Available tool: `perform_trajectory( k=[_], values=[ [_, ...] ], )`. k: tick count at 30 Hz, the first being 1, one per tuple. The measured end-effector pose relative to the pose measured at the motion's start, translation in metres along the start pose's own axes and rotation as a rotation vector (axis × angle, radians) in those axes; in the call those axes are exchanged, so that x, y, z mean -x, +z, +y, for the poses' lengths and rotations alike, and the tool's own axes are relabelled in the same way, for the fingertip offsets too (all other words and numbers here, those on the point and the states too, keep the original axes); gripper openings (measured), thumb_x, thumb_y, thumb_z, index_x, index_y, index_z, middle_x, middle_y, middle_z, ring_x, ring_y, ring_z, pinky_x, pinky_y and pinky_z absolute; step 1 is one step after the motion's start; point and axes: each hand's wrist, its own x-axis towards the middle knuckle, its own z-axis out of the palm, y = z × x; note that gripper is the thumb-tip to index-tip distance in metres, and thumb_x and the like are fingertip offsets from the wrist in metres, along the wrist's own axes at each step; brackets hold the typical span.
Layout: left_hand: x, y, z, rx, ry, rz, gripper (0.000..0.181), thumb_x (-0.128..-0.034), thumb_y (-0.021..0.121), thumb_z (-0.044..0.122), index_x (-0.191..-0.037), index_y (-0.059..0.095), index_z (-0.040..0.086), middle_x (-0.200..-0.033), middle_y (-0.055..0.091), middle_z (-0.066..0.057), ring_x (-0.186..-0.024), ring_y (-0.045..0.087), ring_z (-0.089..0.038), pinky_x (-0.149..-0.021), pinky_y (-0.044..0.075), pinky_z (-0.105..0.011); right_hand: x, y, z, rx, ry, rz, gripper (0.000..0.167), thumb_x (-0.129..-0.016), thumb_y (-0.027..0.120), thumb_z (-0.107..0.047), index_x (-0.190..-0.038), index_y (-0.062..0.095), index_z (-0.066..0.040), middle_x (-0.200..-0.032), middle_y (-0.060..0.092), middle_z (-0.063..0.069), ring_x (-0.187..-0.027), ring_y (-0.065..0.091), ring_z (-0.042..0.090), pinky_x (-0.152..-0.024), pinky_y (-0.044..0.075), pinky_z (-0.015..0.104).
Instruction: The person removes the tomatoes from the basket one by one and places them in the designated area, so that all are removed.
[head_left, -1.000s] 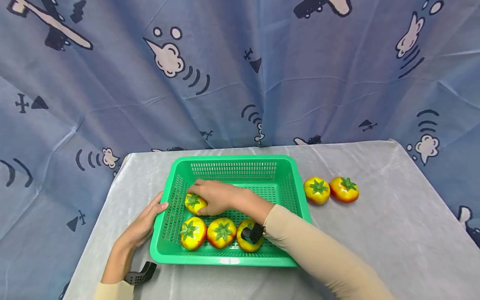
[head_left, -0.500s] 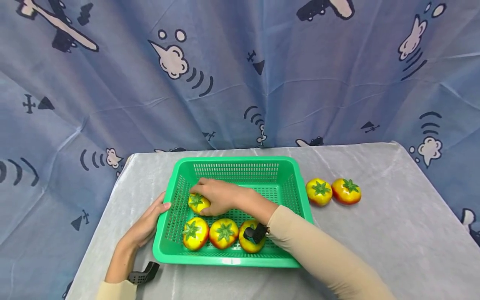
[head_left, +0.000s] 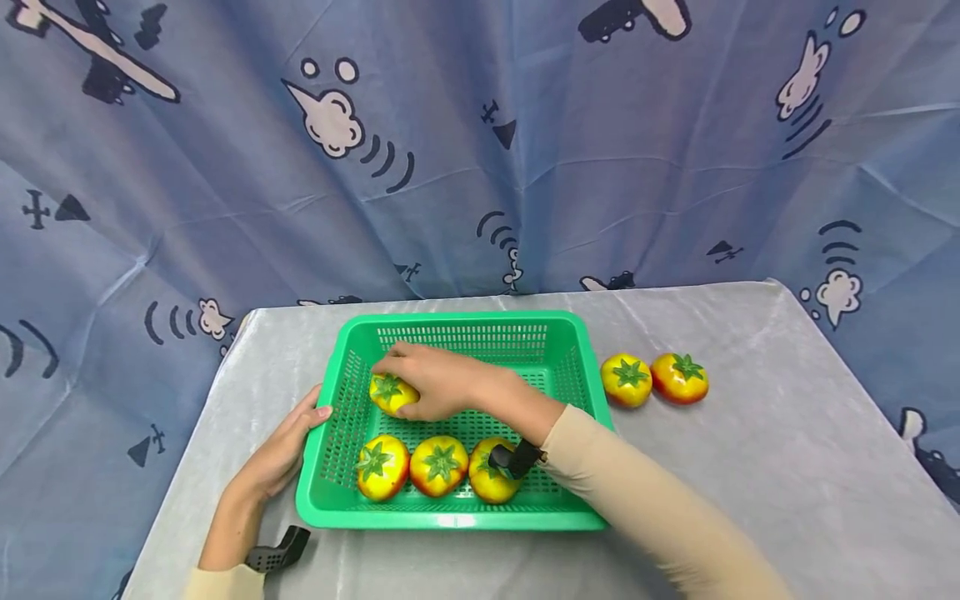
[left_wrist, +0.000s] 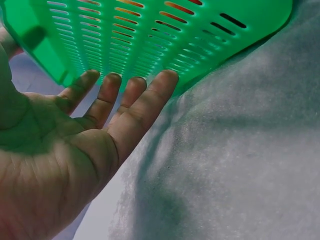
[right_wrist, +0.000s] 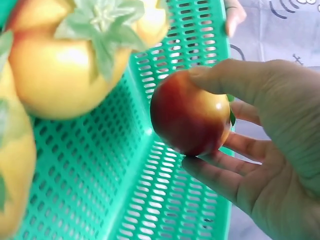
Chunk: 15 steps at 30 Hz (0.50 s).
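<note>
Shifted slightly farther, one fruit (head_left: 388, 398) is clasped by the right hand (head_left: 441, 383); left hand (head_left: 283, 443), fingers extended, touches the basket (head_left: 457, 522). A slackened grip might drop it.

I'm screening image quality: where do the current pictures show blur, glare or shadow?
Right wrist: the near yellow fruit looks soft and overbright, a small glint on the held fruit. Left wrist: dim, greenish shadow across the left hand and tablecloth. Head: fairly even light, small glare on the basket's near rim.
</note>
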Motion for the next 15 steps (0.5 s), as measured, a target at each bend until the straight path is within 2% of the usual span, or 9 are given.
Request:
perform_trajectory(
  k=[6, 15],
  values=[
    [0.000, 0.003, 0.000, 0.004, 0.040, 0.019, 0.057, -0.1130, 0.032, 0.019, -0.162, 0.014, -0.003, -0.127, 0.064, -0.001, -0.106, 0.074, -0.017, -0.088, 0.067, -0.037, 0.018, -0.010, 0.000, -0.005, 0.017, 0.011, 0.062, -0.099, 0.074, -0.025, -0.155, 0.052, -0.011, -0.153, 0.054, 0.009, -0.132, 0.058, 0.023, -0.113, 0.054, 0.036],
    [0.000, 0.018, 0.000, 0.012, 0.063, 0.144, 0.051, -0.1123, 0.031, 0.017, -0.157, 0.023, -0.006, -0.121, 0.066, 0.002, -0.103, 0.074, -0.015, -0.085, 0.068, -0.039, 0.048, -0.021, 0.007, -0.002, 0.040, 0.040, 0.062, -0.099, 0.075, -0.023, -0.155, 0.052, -0.012, -0.155, 0.052, 0.011, -0.136, 0.057, 0.026, -0.114, 0.053, 0.039]
  ],
)
